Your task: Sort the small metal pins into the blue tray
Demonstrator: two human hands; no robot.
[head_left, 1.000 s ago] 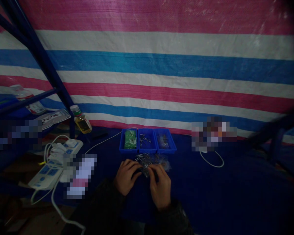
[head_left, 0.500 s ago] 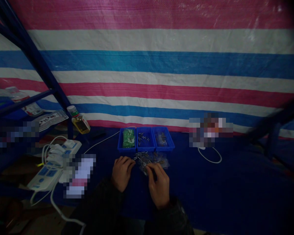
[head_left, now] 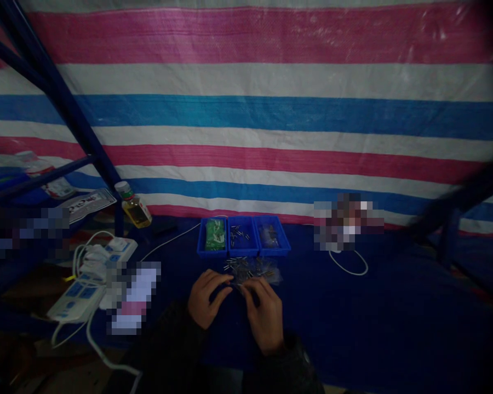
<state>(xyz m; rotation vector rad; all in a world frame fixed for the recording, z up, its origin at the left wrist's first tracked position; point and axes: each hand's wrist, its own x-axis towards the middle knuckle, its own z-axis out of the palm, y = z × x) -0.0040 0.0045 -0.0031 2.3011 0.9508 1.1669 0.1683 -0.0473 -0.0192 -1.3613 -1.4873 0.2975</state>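
My right hand (head_left: 265, 314) is closed in a pinch on what looks like the edge of a small clear plastic bag (head_left: 238, 284); most of it is hidden by the fingers. Facing it, my left hand (head_left: 207, 298) holds its thumb and forefinger apart, the tips close to the bag. Just beyond the hands lies a heap of clear plastic bags (head_left: 267, 269) with small metal pins (head_left: 240, 261) at its left. Behind the heap stand blue trays side by side: the left tray (head_left: 201, 253) with a green packet (head_left: 216, 235), the middle tray (head_left: 246, 251) with loose pins, the right tray (head_left: 286, 249) with clear bags.
On the left are a white power strip (head_left: 74, 298) with plugs and cables, a blurred-out flat item (head_left: 137, 295) and a bottle of yellow liquid (head_left: 136, 212). A white cable loop (head_left: 353, 272) lies at the right. Blue frame bars (head_left: 78, 126) and a striped sheet (head_left: 271, 120) surround the table.
My right hand has drawn back slightly from the heap towards me. The left hand's thumb and forefinger have parted and come closer to the right fingertips. The view has tilted up slightly.
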